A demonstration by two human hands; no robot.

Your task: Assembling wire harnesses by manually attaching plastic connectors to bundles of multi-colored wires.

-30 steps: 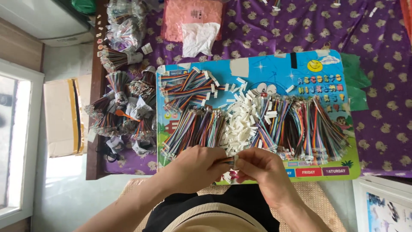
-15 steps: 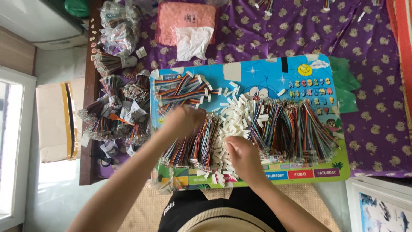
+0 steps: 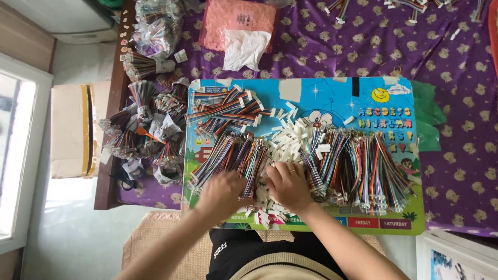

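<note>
A bright blue children's board (image 3: 342, 91) lies on a purple patterned cloth. Bundles of multicoloured wires cover it: a left pile (image 3: 228, 153), a right pile (image 3: 363, 168) and a crossed pile at the top (image 3: 228, 110). Small white connectors (image 3: 293, 141) are heaped between the piles. My left hand (image 3: 223, 191) rests on the near ends of the left pile with its fingers curled over the wires. My right hand (image 3: 288, 184), with a ring on one finger, lies fingers down and apart on the white connectors at the near edge.
More wire bundles in clear bags (image 3: 148, 129) crowd the table's left edge. A pink packet (image 3: 236, 21) with white paper (image 3: 245, 47) lies at the back. A cardboard box (image 3: 72, 129) stands on the floor at left, and a woven mat (image 3: 161, 241) lies under me.
Both hands were together at the board's near edge. The left hand then reached up to the top wire pile and has come back down onto the left pile. The right hand shifted onto the connectors.
</note>
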